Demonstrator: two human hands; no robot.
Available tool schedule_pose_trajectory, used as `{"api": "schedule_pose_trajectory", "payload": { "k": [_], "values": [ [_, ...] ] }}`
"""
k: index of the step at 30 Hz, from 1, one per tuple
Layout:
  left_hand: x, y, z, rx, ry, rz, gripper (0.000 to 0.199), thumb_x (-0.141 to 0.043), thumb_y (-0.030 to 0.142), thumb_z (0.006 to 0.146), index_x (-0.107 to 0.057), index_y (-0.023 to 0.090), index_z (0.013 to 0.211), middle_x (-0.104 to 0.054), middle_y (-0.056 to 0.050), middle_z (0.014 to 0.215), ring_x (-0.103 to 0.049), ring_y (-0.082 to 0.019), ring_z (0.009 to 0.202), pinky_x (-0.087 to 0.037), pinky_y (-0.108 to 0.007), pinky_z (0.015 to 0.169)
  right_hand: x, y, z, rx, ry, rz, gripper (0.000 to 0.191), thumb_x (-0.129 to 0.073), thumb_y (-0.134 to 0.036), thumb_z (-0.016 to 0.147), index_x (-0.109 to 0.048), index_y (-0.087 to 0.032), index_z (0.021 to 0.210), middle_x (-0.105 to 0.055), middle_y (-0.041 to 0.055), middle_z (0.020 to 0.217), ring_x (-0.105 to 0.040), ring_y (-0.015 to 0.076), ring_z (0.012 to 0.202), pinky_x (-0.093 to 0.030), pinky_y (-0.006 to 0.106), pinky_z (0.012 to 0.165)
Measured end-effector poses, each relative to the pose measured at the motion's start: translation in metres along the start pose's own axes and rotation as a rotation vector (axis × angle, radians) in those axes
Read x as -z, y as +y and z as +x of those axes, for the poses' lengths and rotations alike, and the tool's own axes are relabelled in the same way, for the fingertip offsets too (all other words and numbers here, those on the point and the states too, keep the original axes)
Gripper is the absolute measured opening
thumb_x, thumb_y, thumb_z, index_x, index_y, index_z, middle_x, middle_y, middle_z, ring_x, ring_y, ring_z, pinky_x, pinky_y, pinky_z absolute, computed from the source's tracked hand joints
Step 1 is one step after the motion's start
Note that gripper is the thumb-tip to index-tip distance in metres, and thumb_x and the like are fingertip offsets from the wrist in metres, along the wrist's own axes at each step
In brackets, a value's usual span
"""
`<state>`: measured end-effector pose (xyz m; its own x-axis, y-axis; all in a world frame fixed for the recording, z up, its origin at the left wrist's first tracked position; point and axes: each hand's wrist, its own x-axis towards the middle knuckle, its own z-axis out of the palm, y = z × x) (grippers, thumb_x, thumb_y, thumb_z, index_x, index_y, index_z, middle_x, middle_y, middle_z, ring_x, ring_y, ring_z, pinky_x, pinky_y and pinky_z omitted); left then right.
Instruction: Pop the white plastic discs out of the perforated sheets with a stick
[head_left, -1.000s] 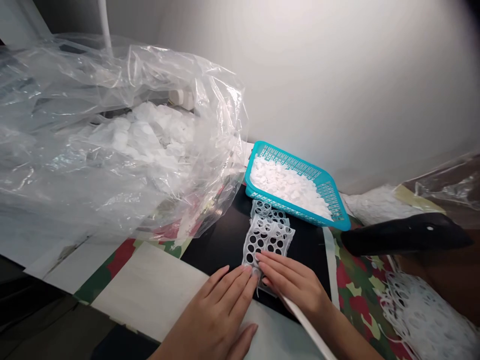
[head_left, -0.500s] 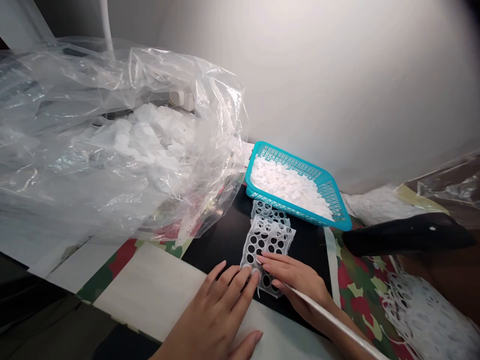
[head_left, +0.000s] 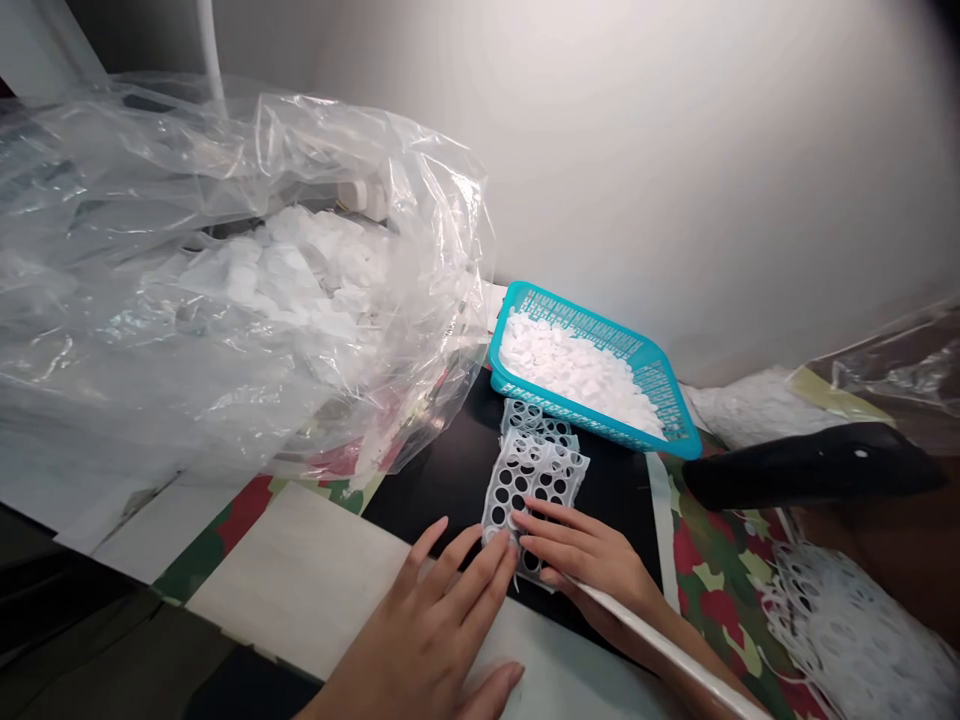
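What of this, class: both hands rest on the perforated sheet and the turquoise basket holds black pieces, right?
The head view shows the turquoise basket holding white pieces, not black; the left hand and right hand do rest on the perforated sheet.

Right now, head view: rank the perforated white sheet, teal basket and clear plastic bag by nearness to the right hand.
1. Perforated white sheet: under the fingers of the right hand, to its left.
2. Teal basket: straight ahead, beyond the sheet.
3. Clear plastic bag: far left.
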<state>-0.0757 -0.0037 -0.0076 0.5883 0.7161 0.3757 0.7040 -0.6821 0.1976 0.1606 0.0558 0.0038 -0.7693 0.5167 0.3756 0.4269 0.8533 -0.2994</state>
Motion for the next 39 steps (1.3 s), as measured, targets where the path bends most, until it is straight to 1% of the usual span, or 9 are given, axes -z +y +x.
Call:
{"api": "schedule_pose_trajectory", "payload": {
  "k": [9,18,21,25,29,32,34,36,39],
  "values": [
    [0.004,0.000,-0.001,-0.056,0.037,0.040,0.050,-0.037,0.048,0.100,-0.054,0.014,0.133,-0.054,-0.001,0.139,-0.042,-0.019,0.125,-0.007,-0.038,0.115,0.001,0.001,0.000,0.021,-0.007,-0.004,0.026,-0.043,-0.029,0.101,-0.061,-0.014,0.112,-0.068,0.0125,0.120,-0.053,0.0214,0.128,-0.053,0.036,0.099],
    [0.002,-0.001,0.002,-0.057,0.045,0.042,0.049,-0.039,0.047,0.099,-0.055,0.014,0.132,-0.055,-0.003,0.137,-0.043,-0.020,0.126,-0.010,-0.038,0.115,0.001,0.000,0.004,0.051,0.008,-0.057,0.029,-0.039,-0.029,0.102,-0.063,-0.013,0.109,-0.071,0.0130,0.116,-0.056,0.0218,0.124,-0.056,0.035,0.096],
    [0.002,-0.002,0.002,-0.062,0.058,0.038,0.049,-0.041,0.048,0.099,-0.058,0.014,0.129,-0.058,-0.003,0.135,-0.045,-0.019,0.125,-0.011,-0.036,0.116,0.000,-0.001,0.002,0.078,0.004,-0.137,0.025,-0.046,-0.028,0.100,-0.064,-0.013,0.111,-0.071,0.0122,0.115,-0.058,0.0224,0.123,-0.056,0.034,0.097],
    [0.002,-0.002,0.002,-0.060,0.061,0.029,0.047,-0.042,0.047,0.098,-0.061,0.014,0.125,-0.060,-0.003,0.132,-0.046,-0.019,0.125,-0.012,-0.036,0.116,0.000,-0.010,0.006,0.134,0.012,-0.303,0.018,-0.062,-0.024,0.091,-0.067,-0.014,0.105,-0.070,0.0135,0.117,-0.062,0.0271,0.117,-0.058,0.040,0.093],
    [-0.007,0.001,0.000,-0.043,0.113,-0.031,0.050,-0.047,0.049,0.095,-0.059,0.013,0.127,-0.061,-0.003,0.131,-0.043,-0.019,0.128,-0.010,-0.037,0.117,0.000,-0.020,0.013,0.171,0.058,-0.352,0.015,-0.065,-0.013,0.087,-0.068,-0.008,0.101,-0.072,0.0173,0.109,-0.067,0.0274,0.108,-0.060,0.038,0.092],
    [-0.013,0.004,-0.001,-0.001,0.130,-0.078,0.052,-0.051,0.049,0.093,-0.057,0.013,0.130,-0.058,-0.004,0.135,-0.043,-0.019,0.129,-0.010,-0.037,0.118,0.001,-0.020,0.014,0.108,0.089,-0.301,0.022,-0.057,-0.007,0.090,-0.064,-0.005,0.111,-0.071,0.0184,0.111,-0.065,0.0254,0.113,-0.058,0.035,0.095],
    [-0.014,0.004,-0.001,0.000,0.120,-0.081,0.052,-0.051,0.048,0.094,-0.055,0.013,0.131,-0.055,-0.003,0.138,-0.043,-0.018,0.129,-0.009,-0.037,0.118,0.005,-0.017,0.011,0.017,0.140,-0.246,0.030,-0.051,-0.005,0.093,-0.059,-0.008,0.122,-0.070,0.0163,0.114,-0.063,0.0233,0.115,-0.059,0.034,0.093],
    [-0.010,0.002,0.000,-0.027,0.119,-0.061,0.050,-0.048,0.047,0.095,-0.055,0.014,0.132,-0.055,-0.003,0.137,-0.043,-0.018,0.128,-0.009,-0.036,0.118,0.011,-0.011,0.009,-0.080,0.224,-0.217,0.037,-0.048,-0.004,0.094,-0.055,-0.015,0.128,-0.069,0.0127,0.118,-0.064,0.0217,0.114,-0.060,0.033,0.090],
    [-0.002,-0.001,0.003,-0.057,0.090,-0.023,0.048,-0.043,0.045,0.097,-0.056,0.013,0.131,-0.057,-0.003,0.136,-0.045,-0.017,0.126,-0.012,-0.034,0.117,0.027,0.002,0.008,-0.215,0.423,-0.298,0.040,-0.050,-0.006,0.093,-0.056,-0.023,0.128,-0.069,0.0075,0.119,-0.066,0.0217,0.110,-0.058,0.037,0.092]
  ]
}}
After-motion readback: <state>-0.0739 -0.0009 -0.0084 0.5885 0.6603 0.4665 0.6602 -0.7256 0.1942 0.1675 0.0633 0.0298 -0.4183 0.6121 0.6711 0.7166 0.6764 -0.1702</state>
